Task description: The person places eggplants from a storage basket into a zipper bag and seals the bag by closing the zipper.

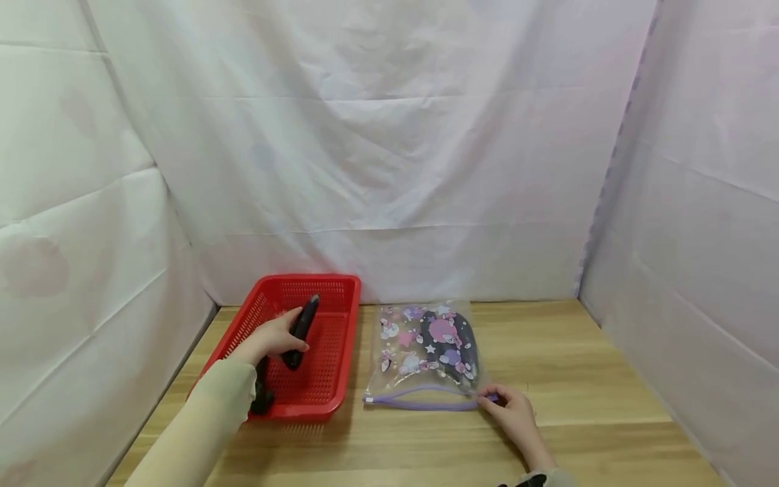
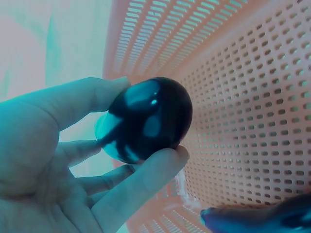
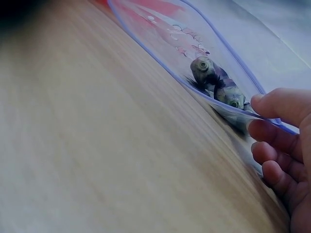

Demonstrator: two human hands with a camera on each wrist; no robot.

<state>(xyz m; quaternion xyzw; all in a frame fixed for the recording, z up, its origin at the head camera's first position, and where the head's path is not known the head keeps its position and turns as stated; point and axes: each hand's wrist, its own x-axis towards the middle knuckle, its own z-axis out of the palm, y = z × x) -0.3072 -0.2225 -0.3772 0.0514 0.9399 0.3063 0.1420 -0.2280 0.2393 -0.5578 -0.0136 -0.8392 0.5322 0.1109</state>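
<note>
My left hand (image 1: pixel 272 338) grips a long, dark, glossy eggplant (image 1: pixel 303 330), thumb and fingers around it, over the red basket (image 1: pixel 351 338). The left wrist view shows its rounded end (image 2: pixel 150 116) close up. Another dark eggplant (image 2: pixel 262 217) lies in the basket, partly hidden by my forearm in the head view. A clear zip bag (image 1: pixel 395 368) with cartoon prints lies flat to the basket's right, its mouth parted toward me. Inside are two eggplants (image 3: pixel 206 72), stem ends toward the opening. My right hand (image 1: pixel 512 414) pinches the right end of the bag's purple zip edge.
The wooden table (image 1: pixel 548 365) is enclosed by white cloth (image 1: pixel 395 169) at the back and both sides. A white slider (image 1: pixel 368 400) sits at the left end of the bag's zip. The basket has raised, perforated walls.
</note>
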